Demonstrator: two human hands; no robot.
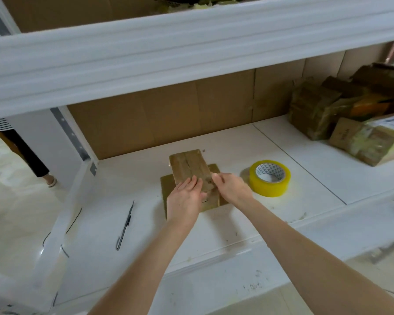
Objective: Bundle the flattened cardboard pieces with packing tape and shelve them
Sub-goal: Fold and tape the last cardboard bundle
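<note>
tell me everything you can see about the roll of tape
The roll of tape is a wide ring of yellowish clear packing tape on a white core printed with small grey triangles. It lies flat, hole up, on the white shelf, just right of the right hand and the cardboard pieces. Nothing but the shelf touches it.

Both bare forearms reach forward and converge toward the middle. The left hand [185, 198] lies palm down, fingers straight and close together, pointing ahead and slightly right, pressed flat rather than closed around anything. The right hand [231, 186] sits just beside it, back of the hand up, wrist angled inward, fingers curled loosely with the thumb tip forward near the left fingertips. The two hands nearly touch at the fingertips. Whether the right fingers pinch something cannot be told.
</note>
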